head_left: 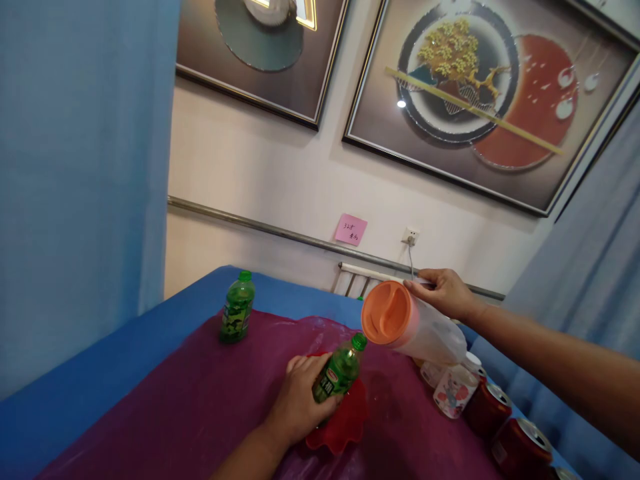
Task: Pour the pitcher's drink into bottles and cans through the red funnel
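Note:
My left hand [303,400] is wrapped round a green plastic bottle [340,370], which leans to the right over a red wavy-edged dish [345,420]. Its open green mouth is close to the orange lid of a translucent pitcher [433,330]. My right hand [445,293] grips that pitcher from above and behind, holding it tilted on its side with the lid toward the bottle. Whether liquid is flowing I cannot make out. The pitcher's handle is mostly hidden by my fingers.
Another green bottle [238,308] stands at the left on the purple plastic sheet [200,407] over a blue table cover [200,293]. At right stand a white-capped patterned bottle [454,390] and several dark red cans [523,450]. Blue curtains [85,167] hang on both sides.

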{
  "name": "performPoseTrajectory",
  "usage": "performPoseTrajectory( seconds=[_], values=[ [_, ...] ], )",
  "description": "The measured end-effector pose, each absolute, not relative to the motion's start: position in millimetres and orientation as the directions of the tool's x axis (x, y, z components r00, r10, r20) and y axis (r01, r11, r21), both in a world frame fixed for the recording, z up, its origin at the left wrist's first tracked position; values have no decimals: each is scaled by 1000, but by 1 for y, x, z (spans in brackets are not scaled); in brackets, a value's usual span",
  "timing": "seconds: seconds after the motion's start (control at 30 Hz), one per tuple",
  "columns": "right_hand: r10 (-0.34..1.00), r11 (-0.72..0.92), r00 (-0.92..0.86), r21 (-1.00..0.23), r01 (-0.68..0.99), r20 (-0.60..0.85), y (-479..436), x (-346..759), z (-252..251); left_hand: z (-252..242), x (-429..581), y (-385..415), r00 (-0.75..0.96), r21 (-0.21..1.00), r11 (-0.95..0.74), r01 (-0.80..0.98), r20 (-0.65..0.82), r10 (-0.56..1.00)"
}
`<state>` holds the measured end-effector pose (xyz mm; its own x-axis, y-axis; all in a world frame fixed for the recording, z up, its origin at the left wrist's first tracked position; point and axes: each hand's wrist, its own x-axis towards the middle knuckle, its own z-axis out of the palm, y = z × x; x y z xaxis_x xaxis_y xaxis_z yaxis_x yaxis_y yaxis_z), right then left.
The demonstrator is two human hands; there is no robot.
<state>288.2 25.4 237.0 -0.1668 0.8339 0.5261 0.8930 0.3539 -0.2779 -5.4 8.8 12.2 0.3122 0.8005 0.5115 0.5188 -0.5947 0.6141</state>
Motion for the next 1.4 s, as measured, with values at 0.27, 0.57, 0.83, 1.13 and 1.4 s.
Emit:
performPoseTrajectory(
  seconds=[0.27,0.57,0.83,1.13,1.4],
  values=[
    [838,350,-178,-259,901,515,26,290,237,14,-6,8,311,617,-590,521,507,804],
    [831,363,-195,-241,900,521,22,287,239,16,-5,6,317,632,-586,507,495,809],
    [831,367,-200,-240,899,519,20,285,239,20,-6,4,329,646,-570,508,466,821],
    [822,378,-211,-231,897,529,19,284,240,19,-6,5,338,652,-573,497,462,820],
    [813,385,-239,-183,904,531,19,283,241,21,-7,3,346,664,-564,491,445,826]
  ],
)
